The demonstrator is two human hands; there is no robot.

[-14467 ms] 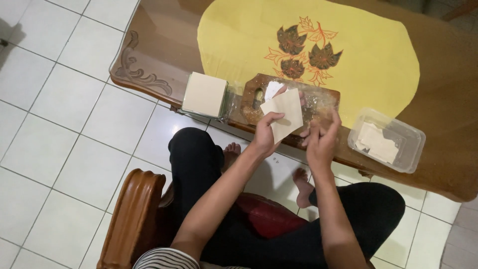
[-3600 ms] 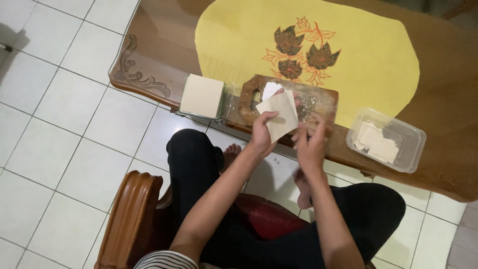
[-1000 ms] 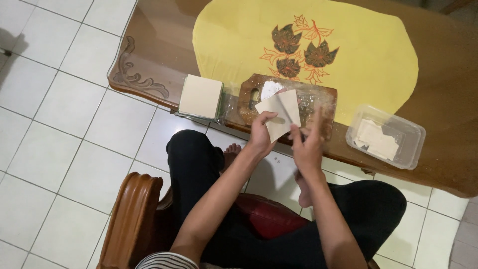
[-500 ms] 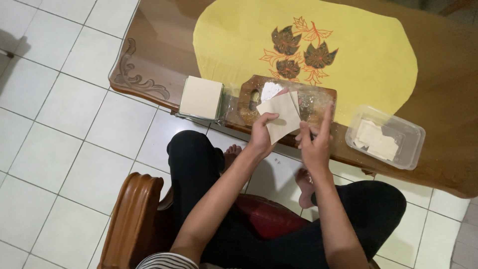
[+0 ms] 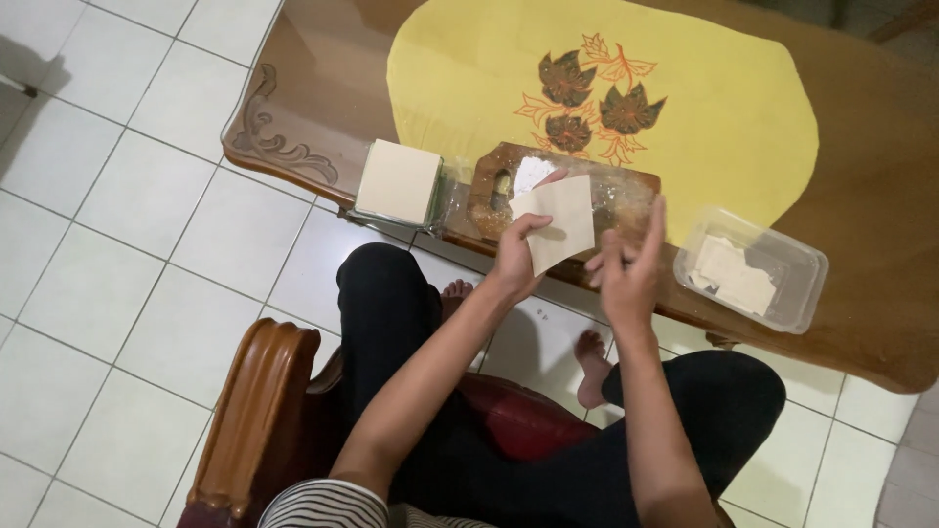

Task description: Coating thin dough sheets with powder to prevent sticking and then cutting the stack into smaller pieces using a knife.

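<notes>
While a person sits in a carved wooden chair on a white tiled floor, a glossy brown wooden surface stretches across the top of the view. A large yellow oval mat with a dark leaf pattern outlined in orange lies on it. At the near edge, just below the mat, rests a brown wooden board with pale scraps on it. Left of the board sits a square cream-coloured stack of sheets. To the right, well apart from the stack, a clear rectangular plastic tub holds more pale sheets.

Above the board, the left hand is closed on a cream square wrapper sheet, pinching its lower left edge between thumb and fingers. The sheet is held up, tilted so one corner points up and to the right, its sides running diagonally. The right hand is just beside the sheet's right edge, half open, with the forefinger raised straight up and the other fingers loosely curled. Whether it touches the sheet cannot be told.
</notes>
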